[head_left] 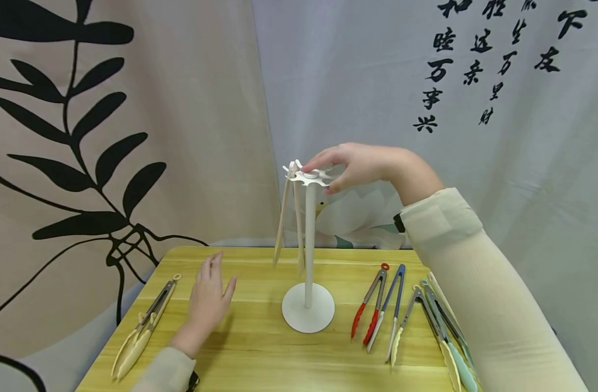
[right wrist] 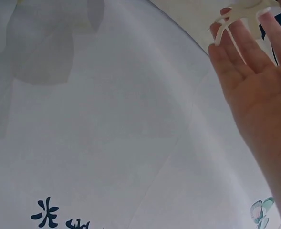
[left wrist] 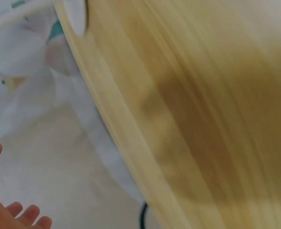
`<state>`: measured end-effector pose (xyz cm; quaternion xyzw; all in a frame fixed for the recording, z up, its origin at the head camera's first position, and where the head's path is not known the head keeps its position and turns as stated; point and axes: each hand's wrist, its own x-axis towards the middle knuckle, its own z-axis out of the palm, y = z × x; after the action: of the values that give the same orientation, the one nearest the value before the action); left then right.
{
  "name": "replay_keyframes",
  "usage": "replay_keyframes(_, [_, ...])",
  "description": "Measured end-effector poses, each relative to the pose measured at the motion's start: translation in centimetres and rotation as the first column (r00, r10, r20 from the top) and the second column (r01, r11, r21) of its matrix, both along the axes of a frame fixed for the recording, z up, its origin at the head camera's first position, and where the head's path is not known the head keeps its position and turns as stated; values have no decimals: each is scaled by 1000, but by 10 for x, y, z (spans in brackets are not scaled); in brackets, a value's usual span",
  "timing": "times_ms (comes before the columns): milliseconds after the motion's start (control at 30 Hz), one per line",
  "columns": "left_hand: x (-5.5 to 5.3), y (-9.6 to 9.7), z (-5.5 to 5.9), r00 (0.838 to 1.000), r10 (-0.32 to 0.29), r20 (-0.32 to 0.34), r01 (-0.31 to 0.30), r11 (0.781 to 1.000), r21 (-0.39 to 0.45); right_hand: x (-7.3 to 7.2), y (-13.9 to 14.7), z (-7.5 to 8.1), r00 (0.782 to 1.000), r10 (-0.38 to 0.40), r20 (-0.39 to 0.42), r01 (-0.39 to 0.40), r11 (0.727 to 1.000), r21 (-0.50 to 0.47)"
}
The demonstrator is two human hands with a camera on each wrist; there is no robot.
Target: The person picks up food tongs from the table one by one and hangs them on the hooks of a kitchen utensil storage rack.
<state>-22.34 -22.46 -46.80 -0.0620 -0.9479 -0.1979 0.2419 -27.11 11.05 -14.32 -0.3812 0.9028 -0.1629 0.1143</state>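
Observation:
A white rack with a round base (head_left: 294, 318), a slim post and a hooked top wheel stands upright on the table. My right hand (head_left: 362, 163) is at its top, fingers stretched over the wheel and thumb beside the rim. In the right wrist view, the fingertips of that hand (right wrist: 259, 90) touch the wheel (right wrist: 243, 13). Light wood-coloured tongs (head_left: 282, 220) hang from the wheel's left side, legs pointing down. My left hand (head_left: 209, 305) is left of the base, fingers extended and holding nothing; part of that hand (left wrist: 6, 214) shows in the left wrist view.
Cream-tipped tongs (head_left: 141, 343) lie on the table's left side. To the right lie red-tipped tongs (head_left: 372, 321), blue-handled tongs (head_left: 393, 302), cream tongs (head_left: 405, 321) and mint-tipped tongs (head_left: 462, 367), partly behind the right sleeve. A printed curtain (head_left: 328, 81) hangs behind the wooden table (head_left: 259, 359).

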Motion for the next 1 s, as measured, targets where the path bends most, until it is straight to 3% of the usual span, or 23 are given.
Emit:
replay_keyframes(233, [0, -39, -11, 998, 60, 28, -60, 998, -8, -6, -2, 2, 998, -21, 55, 24, 999, -46])
replay_keyframes(467, [7, -65, -11, 991, 114, 63, -115, 993, 8, -9, -4, 3, 999, -34, 4, 34, 998, -54])
replay_keyframes(900, [9, -88, -17, 983, 142, 116, -141, 990, -16, -6, -5, 3, 998, -53, -41, 50, 997, -67])
replay_keyframes(1000, [10, -93, -20, 976, 151, 154, -149, 989, -25, -6, -5, 2, 998, -47, -50, 43, 997, -62])
